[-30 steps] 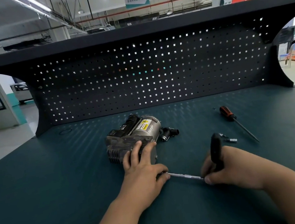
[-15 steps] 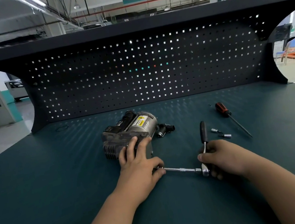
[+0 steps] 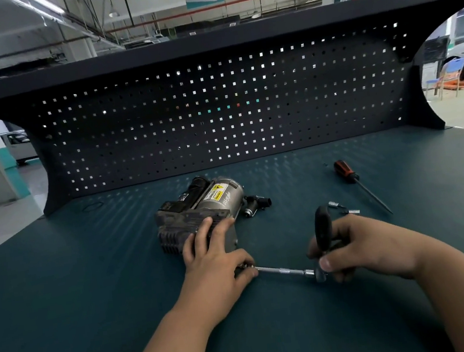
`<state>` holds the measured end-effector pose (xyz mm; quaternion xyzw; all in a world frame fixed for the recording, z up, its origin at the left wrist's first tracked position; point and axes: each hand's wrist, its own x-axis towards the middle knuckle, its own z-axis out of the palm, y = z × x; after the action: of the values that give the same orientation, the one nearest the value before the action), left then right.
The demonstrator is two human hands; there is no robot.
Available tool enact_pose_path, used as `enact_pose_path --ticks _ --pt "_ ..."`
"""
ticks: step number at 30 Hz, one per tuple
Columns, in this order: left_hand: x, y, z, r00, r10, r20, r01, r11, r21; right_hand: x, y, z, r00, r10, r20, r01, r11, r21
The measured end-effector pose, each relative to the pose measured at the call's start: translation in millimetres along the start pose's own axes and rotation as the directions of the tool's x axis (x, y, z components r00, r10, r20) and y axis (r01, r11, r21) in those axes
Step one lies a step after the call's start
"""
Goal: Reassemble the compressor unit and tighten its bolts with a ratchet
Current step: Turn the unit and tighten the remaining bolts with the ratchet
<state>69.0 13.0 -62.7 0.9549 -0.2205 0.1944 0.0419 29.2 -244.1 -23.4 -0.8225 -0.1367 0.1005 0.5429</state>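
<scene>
left hand (image 3: 214, 261) grip: steadies compressor (image 3: 200, 214) | right hand (image 3: 357, 245) grip: closed round ratchet (image 3: 322, 232)

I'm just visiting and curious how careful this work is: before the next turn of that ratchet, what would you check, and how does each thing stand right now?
1. Compressor steadied: ok, the left hand lies on its near end, fingers spread.
2. Ratchet gripped: ok, the right hand is closed round the black handle.
3. Extension bar joined to the ratchet head: ok, it runs level to the left hand.
4. Socket seated on the bolt: cannot tell, the left hand hides that end.
5. Room to swing: ok, the screwdriver and the loose bits lie apart on the bench, beyond the right hand.
</scene>
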Motion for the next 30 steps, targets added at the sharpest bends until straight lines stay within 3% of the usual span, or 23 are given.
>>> enact_pose_path --ticks 8,11,15,21,26,30 --pt "0.0 -3.3 0.9 0.993 -0.037 -0.114 0.021 0.990 -0.142 7.1 4.2 0.3 0.993 0.020 -0.117 -0.011 0.997 0.079" --pt "0.0 -3.6 1.9 0.992 -0.023 -0.128 0.004 0.988 -0.152 16.6 11.7 2.0 0.972 0.076 -0.221 -0.066 0.997 0.050" --pt "0.2 -3.8 4.8 0.989 0.018 -0.144 -0.039 0.989 -0.140 25.4 19.4 4.0 0.956 0.158 -0.249 -0.169 0.985 -0.025" --pt "0.2 -2.7 4.9 0.992 0.019 -0.127 -0.035 0.991 -0.126 21.7 16.4 3.7 0.952 0.087 -0.294 -0.090 0.996 0.003" --pt "-1.5 -1.6 2.1 0.995 0.020 -0.098 -0.030 0.994 -0.109 6.8 3.1 -1.8 0.981 -0.059 -0.182 0.068 0.997 0.046" --pt "-2.2 -2.2 0.5 0.997 0.020 -0.080 -0.029 0.993 -0.117 -0.4 -1.8 0.2 0.999 -0.049 -0.001 0.049 0.995 0.087"
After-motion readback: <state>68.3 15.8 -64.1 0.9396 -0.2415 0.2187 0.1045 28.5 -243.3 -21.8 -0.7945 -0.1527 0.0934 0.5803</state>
